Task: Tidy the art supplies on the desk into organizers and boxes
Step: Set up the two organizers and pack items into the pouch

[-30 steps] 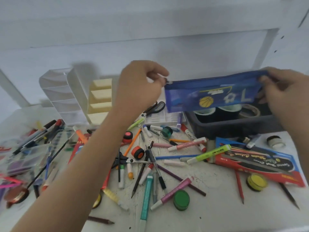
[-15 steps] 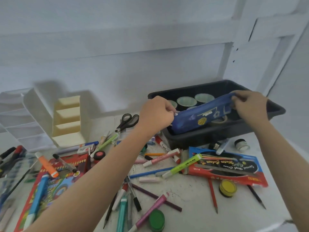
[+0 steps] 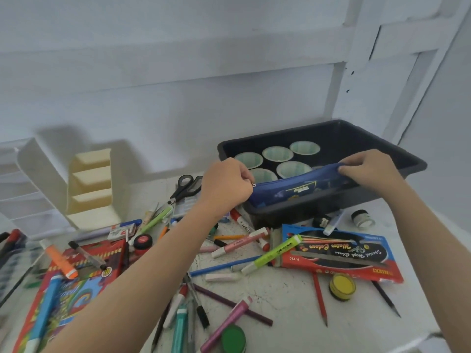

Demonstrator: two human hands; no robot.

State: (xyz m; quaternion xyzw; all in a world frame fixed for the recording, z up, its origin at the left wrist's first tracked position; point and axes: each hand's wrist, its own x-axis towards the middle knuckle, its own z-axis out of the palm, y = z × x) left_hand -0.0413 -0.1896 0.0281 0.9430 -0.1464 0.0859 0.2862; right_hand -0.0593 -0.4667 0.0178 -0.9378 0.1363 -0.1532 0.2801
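At 2 o'clock, both hands, left (image 3: 225, 186) and right (image 3: 369, 169), pinch blue pencil pouch (image 3: 298, 189) ends, lowering it flat into black bin (image 3: 397, 156).

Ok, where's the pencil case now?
Head view, right of centre: the pencil case is inside the black tray along its near wall, left hand and right hand holding its ends.

Blue pencil case (image 3: 288, 193) lowered into black tray (image 3: 318, 211) (along near wall).

Desk (image 3: 285, 294), white, speckled: black tray (image 3: 318, 210) is placed by far right corner, cream organizer (image 3: 89, 189) along far edge; scissors (image 3: 188, 186), watercolour pack (image 3: 356, 258), yellow paint pot (image 3: 342, 286) are strewn nearer.
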